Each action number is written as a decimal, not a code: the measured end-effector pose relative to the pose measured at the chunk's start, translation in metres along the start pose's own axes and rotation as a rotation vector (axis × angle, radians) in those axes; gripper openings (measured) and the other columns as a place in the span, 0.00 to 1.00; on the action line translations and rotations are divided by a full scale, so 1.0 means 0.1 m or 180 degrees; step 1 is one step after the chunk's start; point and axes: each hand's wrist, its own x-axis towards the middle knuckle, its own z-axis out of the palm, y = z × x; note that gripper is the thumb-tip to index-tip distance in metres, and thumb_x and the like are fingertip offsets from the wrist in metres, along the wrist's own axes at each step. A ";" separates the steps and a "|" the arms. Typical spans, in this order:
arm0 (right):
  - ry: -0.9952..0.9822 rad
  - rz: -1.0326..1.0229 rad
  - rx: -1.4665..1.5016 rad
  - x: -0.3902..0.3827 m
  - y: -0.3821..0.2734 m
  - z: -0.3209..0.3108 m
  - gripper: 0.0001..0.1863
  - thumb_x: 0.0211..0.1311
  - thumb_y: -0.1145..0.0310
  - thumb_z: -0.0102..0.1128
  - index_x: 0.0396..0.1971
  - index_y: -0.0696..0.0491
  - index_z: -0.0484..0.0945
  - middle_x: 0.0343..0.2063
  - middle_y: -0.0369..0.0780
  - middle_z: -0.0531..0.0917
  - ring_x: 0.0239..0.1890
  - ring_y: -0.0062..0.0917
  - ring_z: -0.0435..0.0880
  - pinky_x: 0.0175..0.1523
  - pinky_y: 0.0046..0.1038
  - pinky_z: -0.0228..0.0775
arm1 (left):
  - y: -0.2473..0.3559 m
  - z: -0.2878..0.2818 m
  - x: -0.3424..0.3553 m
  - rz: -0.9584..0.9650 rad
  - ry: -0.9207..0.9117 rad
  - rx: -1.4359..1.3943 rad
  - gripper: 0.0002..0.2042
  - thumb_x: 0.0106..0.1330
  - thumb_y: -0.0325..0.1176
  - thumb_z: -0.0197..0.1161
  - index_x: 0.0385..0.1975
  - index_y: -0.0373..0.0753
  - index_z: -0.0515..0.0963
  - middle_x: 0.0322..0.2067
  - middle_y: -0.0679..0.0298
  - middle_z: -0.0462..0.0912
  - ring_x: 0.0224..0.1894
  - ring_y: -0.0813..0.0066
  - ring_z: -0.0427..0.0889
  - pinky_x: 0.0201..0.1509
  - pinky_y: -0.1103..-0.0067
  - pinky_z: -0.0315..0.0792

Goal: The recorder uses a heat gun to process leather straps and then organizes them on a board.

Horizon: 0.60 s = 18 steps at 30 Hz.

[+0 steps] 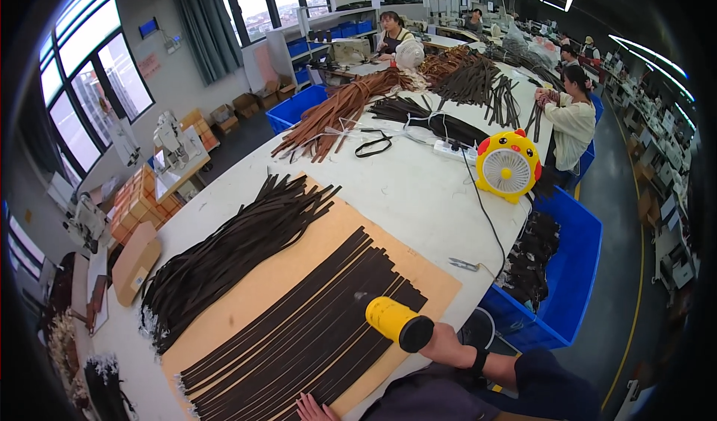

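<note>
dark brown under the left hand (316, 409): rested its slightly spread fingers on the near side of a flat row of strips (299, 331). had these strips side by side, nearly parallel, on a tan board (441, 279) by the near edge of the white bench (418, 212), with narrow gaps between some. held a yellow tool (391, 320) in the right hand (446, 344), above the strips toward the board's right corner, black cap toward the body and dark nozzle away. could not see the handle, nor tell just how the fingers closed around it. saw a loose dark bundle (231, 253) along the board's left edge, spilling past it onto the bench, with pale threads (153, 328) at the near end. found snips (463, 264) near the bench's right edge, just beside a black cable (485, 212), and beyond that edge a blue bin (571, 290) of dark pieces. farther up the right edge, noticed a yellow chick-shaped fan (508, 166) by a white power strip (454, 150). toward the left edge, saw a black loop (373, 145), then reddish-brown strips (343, 111). farther off, saw a person (575, 119) in a pale top at the right edge, handling strips.
</note>
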 end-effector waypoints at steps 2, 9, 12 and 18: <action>-0.0673 0.0058 -0.0113 -0.12 -0.04 0.06 0.19 0.55 0.59 0.68 0.44 0.51 0.80 0.35 0.48 0.86 0.40 0.46 0.85 0.43 0.41 0.77 | -0.01 0.01 0.00 -0.0019 -0.0023 0.0016 0.26 0.73 0.38 0.48 0.69 0.37 0.63 0.72 0.55 0.59 0.74 0.48 0.56 0.75 0.56 0.48; 0.0014 0.0072 -0.0379 -0.06 0.10 -0.11 0.16 0.54 0.60 0.68 0.41 0.51 0.82 0.31 0.48 0.85 0.36 0.46 0.85 0.39 0.40 0.78 | 0.00 -0.03 0.00 -0.0077 -0.0062 -0.0038 0.26 0.73 0.37 0.48 0.69 0.37 0.63 0.72 0.56 0.60 0.74 0.50 0.56 0.75 0.56 0.48; 0.0314 0.0091 -0.0293 -0.07 0.13 -0.14 0.15 0.54 0.60 0.69 0.39 0.52 0.82 0.31 0.48 0.85 0.36 0.46 0.85 0.39 0.41 0.78 | 0.00 -0.01 -0.01 -0.0073 -0.0036 -0.0032 0.26 0.72 0.37 0.49 0.69 0.37 0.63 0.72 0.56 0.60 0.74 0.50 0.56 0.75 0.56 0.48; -0.0928 -0.0092 -0.0213 -0.20 -0.14 -0.09 0.17 0.54 0.60 0.68 0.42 0.52 0.81 0.32 0.48 0.85 0.37 0.46 0.85 0.41 0.42 0.77 | -0.06 0.05 -0.02 -0.0046 -0.0024 -0.0013 0.26 0.72 0.36 0.49 0.69 0.38 0.63 0.72 0.55 0.61 0.74 0.50 0.56 0.75 0.55 0.49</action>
